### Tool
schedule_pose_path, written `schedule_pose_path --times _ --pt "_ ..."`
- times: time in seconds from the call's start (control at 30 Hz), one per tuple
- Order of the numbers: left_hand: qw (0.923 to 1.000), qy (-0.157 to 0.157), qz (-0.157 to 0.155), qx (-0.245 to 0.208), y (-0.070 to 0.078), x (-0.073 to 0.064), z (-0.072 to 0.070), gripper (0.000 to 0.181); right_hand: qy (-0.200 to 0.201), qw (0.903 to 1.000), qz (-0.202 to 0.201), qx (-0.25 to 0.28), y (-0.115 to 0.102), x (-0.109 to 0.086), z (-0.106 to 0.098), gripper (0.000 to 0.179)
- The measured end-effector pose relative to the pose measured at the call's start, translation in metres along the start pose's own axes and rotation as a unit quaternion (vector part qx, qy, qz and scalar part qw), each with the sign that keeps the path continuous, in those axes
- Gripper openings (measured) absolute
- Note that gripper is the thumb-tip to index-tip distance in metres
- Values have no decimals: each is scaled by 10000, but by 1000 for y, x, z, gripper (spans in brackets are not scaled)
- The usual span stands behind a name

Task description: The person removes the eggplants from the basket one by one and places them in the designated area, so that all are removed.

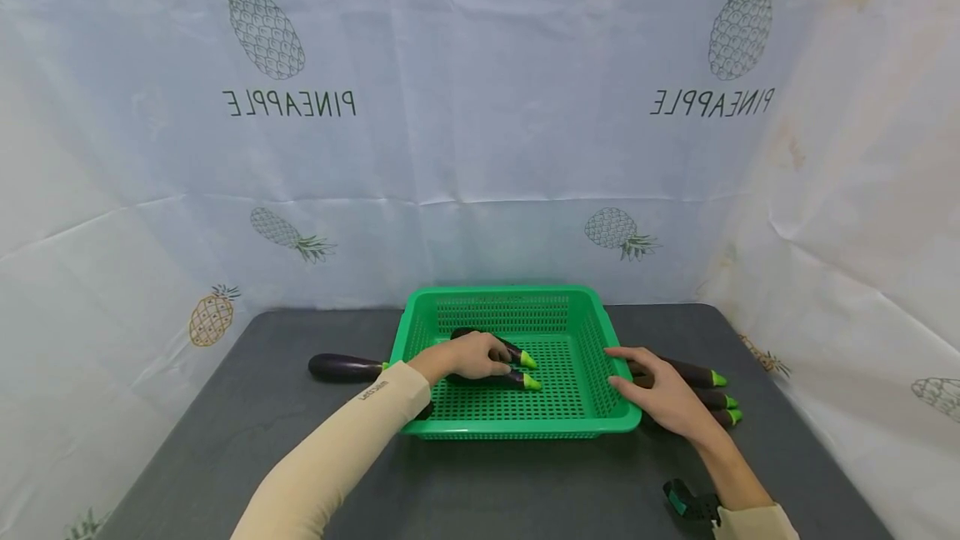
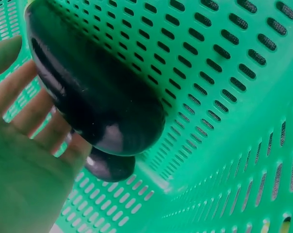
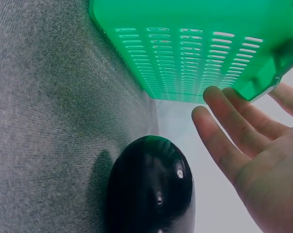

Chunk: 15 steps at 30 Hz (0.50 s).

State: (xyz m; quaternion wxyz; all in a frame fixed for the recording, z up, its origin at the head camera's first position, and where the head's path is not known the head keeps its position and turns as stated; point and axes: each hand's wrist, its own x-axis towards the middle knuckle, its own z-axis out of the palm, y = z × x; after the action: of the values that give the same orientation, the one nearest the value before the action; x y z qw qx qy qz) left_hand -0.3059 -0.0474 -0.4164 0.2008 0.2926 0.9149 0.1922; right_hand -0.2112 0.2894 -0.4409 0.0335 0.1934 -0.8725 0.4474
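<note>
Two dark purple eggplants with green stem ends lie inside a green perforated plastic basket (image 1: pixel 517 430): a rear eggplant (image 1: pixel 516 351) and a front eggplant (image 1: pixel 506 379). My left hand (image 1: pixel 474 355) reaches into the basket over them. In the left wrist view its fingers (image 2: pixel 32 104) lie along the side of a large eggplant (image 2: pixel 98 92), while the thumb stands apart from it. My right hand (image 1: pixel 663 390) is at the basket's right wall, fingers spread and fingertips right at the rim. Below that hand, the right wrist view shows the rounded end of an eggplant (image 3: pixel 151 187) outside the basket.
Several eggplants (image 1: pixel 697 373) lie on the dark table (image 1: pixel 300 432) right of the basket. Another eggplant (image 1: pixel 345 367) lies left of it, partly behind my left sleeve. A small black device (image 1: pixel 688 500) is beside my right wrist. Pineapple-print cloth (image 1: pixel 480 148) hangs behind the table.
</note>
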Motion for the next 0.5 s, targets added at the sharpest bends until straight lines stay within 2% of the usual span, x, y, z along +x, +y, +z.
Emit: schedule_pose_path --times 0.23,0.5 --pt "9995 -54 -221 241 0 2 2 34 11 10000 21 -27 0 0 -1 45" --pt "9998 -79 -121 112 -3 4 1 33 1 10000 3 7 1 0 0 45"
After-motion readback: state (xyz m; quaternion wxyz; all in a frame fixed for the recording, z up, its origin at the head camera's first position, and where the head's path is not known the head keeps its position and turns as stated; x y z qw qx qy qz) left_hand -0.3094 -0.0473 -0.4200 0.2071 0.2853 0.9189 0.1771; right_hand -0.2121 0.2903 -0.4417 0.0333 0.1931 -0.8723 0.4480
